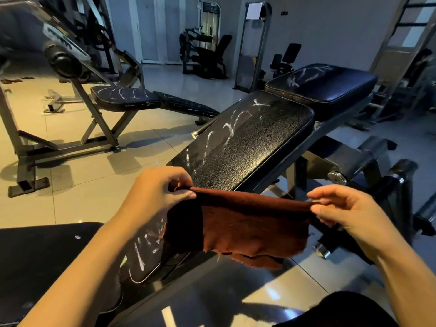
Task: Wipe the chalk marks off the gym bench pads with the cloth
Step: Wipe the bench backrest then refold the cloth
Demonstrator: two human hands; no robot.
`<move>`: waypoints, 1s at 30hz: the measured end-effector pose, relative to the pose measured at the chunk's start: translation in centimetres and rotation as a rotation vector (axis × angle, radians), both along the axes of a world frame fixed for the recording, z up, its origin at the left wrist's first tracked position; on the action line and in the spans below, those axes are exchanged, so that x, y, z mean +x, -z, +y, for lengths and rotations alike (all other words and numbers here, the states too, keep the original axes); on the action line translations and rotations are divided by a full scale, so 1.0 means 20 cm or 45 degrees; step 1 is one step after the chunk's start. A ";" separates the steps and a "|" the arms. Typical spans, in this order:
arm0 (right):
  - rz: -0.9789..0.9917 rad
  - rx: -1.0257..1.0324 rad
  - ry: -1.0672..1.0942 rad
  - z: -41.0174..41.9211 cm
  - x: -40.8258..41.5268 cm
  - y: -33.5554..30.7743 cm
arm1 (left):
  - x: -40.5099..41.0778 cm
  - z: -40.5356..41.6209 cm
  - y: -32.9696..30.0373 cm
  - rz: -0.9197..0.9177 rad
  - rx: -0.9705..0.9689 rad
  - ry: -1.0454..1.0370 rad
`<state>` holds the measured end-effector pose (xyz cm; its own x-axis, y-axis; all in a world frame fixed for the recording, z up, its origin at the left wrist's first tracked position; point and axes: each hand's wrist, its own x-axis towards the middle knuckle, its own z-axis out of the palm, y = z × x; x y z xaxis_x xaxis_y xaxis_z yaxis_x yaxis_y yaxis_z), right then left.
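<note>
A reddish-brown cloth (250, 227) with frayed edges hangs stretched between my hands, just in front of the near end of the bench. My left hand (155, 192) pinches its top left corner and my right hand (346, 208) pinches its top right corner. The long black bench pad (254, 142) beyond the cloth carries white chalk scribbles along its left side. The smaller raised pad (330, 83) behind it is chalked too. A near lower pad (146, 253), partly hidden by the cloth and my left forearm, also shows chalk strokes.
A second bench (132, 97) with chalk-marked pads stands to the left on the tiled floor. Weight machines (205, 53) line the back wall. The bench's metal frame and foot rollers (377, 171) lie to the right. My dark-clothed legs fill the bottom corners.
</note>
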<state>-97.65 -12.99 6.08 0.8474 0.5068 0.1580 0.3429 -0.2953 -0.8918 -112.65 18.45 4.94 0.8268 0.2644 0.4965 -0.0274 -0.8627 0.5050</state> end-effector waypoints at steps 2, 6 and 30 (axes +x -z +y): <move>-0.039 -0.070 -0.036 -0.01 0.04 0.01 | 0.03 0.02 -0.01 0.078 0.016 0.011; -0.170 -0.051 -0.056 -0.02 0.03 0.01 | 0.01 0.04 -0.01 0.221 -0.108 0.098; -0.049 0.122 -0.247 0.00 -0.08 0.01 | -0.19 0.04 -0.06 0.221 -0.278 0.216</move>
<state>-99.26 -13.03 5.83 0.7277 0.6412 0.2435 0.4195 -0.1352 -0.8976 -116.43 19.16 6.13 0.9356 0.2002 0.2909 -0.0589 -0.7239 0.6874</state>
